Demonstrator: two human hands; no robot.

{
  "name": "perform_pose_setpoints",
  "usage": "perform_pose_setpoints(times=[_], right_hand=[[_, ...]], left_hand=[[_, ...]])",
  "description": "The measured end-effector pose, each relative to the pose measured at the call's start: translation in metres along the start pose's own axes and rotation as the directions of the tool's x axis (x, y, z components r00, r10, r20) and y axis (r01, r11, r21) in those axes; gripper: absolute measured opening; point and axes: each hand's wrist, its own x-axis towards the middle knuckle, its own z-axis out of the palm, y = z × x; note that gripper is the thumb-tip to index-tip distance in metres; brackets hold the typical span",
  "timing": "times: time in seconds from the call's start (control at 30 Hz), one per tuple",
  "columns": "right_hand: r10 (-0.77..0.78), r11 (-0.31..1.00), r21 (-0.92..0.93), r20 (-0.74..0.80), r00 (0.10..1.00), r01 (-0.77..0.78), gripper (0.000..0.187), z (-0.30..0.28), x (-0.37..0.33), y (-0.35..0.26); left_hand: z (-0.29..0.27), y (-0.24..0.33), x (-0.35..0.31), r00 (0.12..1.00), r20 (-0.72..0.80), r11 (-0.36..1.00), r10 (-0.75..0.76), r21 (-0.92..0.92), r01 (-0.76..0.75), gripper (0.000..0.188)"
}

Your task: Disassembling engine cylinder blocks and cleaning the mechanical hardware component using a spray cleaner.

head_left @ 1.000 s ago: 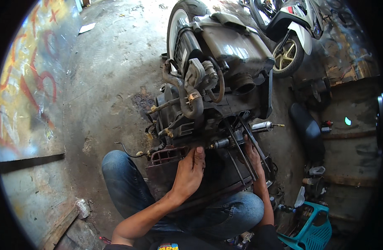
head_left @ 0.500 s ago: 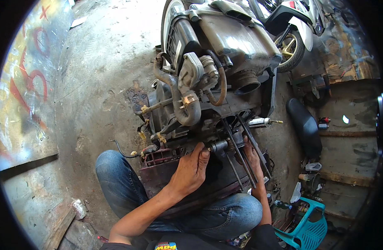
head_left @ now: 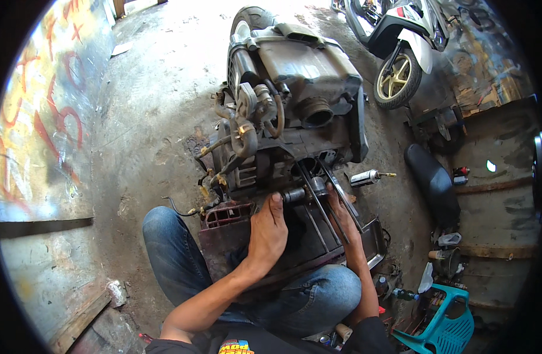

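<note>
An engine (head_left: 271,159) with several long metal studs (head_left: 319,213) sticking out toward me stands before my knees. Among the studs sits a piston (head_left: 320,187) of grey metal. My left hand (head_left: 268,233) is closed, its thumb against the end of a short dark metal cylinder, which looks like a socket (head_left: 292,195). That cylinder lines up with the piston's side. My right hand (head_left: 343,221) reaches behind the studs and grips the piston from its right side; its fingers are partly hidden by the studs.
Above the engine is a dusty airbox (head_left: 312,62) with hoses. A spray can (head_left: 365,177) lies to the right on the concrete floor. Farther right are a black seat (head_left: 431,183), a teal plastic stool (head_left: 442,324) and a parked scooter (head_left: 398,76). A maroon crate-like piece (head_left: 226,217) lies by my left knee.
The view has shifted, so the engine appears lower and farther off. Both hands stay at the piston and the cylinder, with my left hand turned slightly more upright.
</note>
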Motion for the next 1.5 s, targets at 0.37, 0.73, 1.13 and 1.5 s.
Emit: perform_pose_setpoints(times=[0.37,0.73,1.13,1.5], right_hand=[[-0.354,0.927,-0.088,0.114,0.928,0.364,0.046,0.022,0.082,-0.006],[-0.509,0.847,0.179,0.005,0.861,0.500,0.033,0.013,0.096,-0.030],[-0.482,0.875,0.067,0.060,0.874,0.479,0.037,0.004,0.083,-0.049],[-0.514,0.831,0.210,-0.064,0.855,0.515,0.030,0.022,0.096,-0.024]], left_hand=[[-0.048,0.018,0.012,0.547,0.787,0.002,-0.285,-0.570,0.822,0.028],[-0.033,0.022,-0.006,0.738,0.550,0.449,-0.392,-0.586,0.675,0.030],[-0.007,-0.018,-0.009,0.996,0.082,0.997,-0.046,0.071,0.041,0.048],[0.008,-0.024,-0.014,0.975,0.157,0.937,-0.159,-0.287,0.199,0.055]])
